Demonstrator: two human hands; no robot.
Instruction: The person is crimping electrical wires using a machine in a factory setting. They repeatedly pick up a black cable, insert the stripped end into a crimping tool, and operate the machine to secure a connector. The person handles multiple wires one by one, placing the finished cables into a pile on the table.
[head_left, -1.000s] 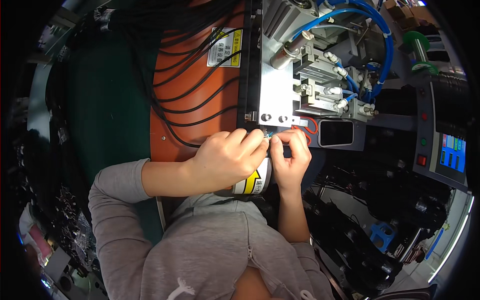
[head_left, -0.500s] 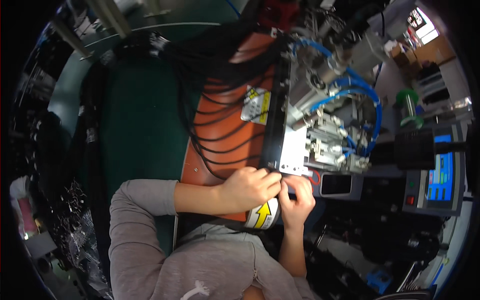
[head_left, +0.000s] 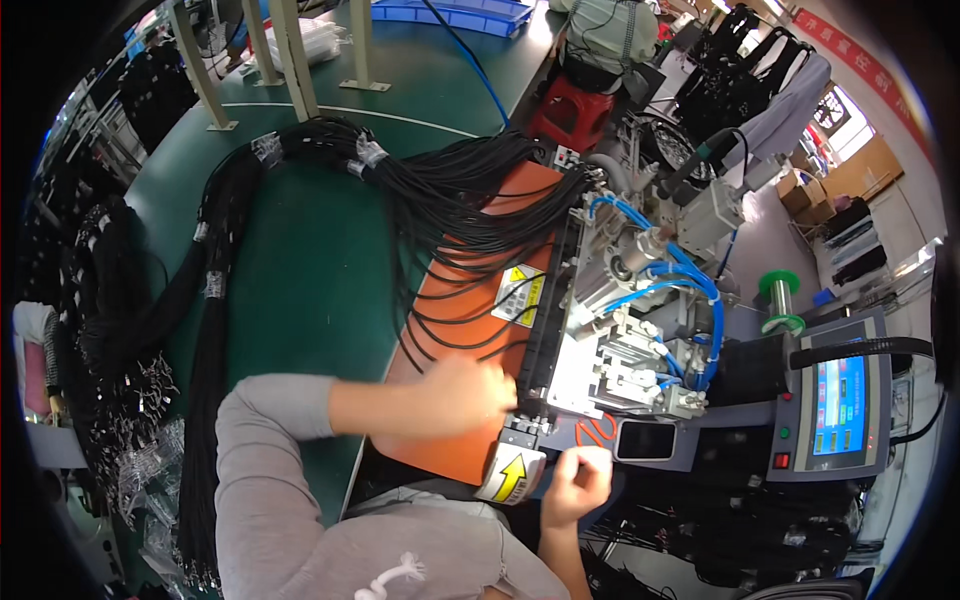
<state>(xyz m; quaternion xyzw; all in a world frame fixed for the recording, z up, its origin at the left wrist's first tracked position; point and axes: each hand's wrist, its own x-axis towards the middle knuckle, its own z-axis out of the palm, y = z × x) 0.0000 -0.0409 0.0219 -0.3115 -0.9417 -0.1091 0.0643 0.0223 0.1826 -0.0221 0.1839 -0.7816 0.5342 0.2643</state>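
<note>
My left hand [head_left: 465, 396] is above the orange board [head_left: 430, 450], smeared by motion, so its fingers cannot be read. Beside it runs the dark rail [head_left: 545, 345] of a metal machine [head_left: 615, 370] with blue air tubes. Black cables [head_left: 470, 225] fan out over the board, their ends reaching toward that rail. My right hand [head_left: 580, 482] is curled closed, thumb against the fingers, just right of a white curved cover [head_left: 512, 474] with a yellow arrow. Whatever the right fingers may hold is hidden. The two hands are apart, on either side of the rail's near end.
Thick cable bundles [head_left: 212, 250] lie on the green table [head_left: 310, 290]. A phone [head_left: 645, 440] rests by the machine, below red wire loops [head_left: 597, 428]. To the right stand a control box with a lit screen [head_left: 838, 400] and a green-ended spool [head_left: 780, 298]. A red stool [head_left: 572, 112] stands beyond.
Both hands were together at the rail's near end; now they are apart, the left drawn off leftward and the right lower. The whole view has shifted, with more of the room showing.
</note>
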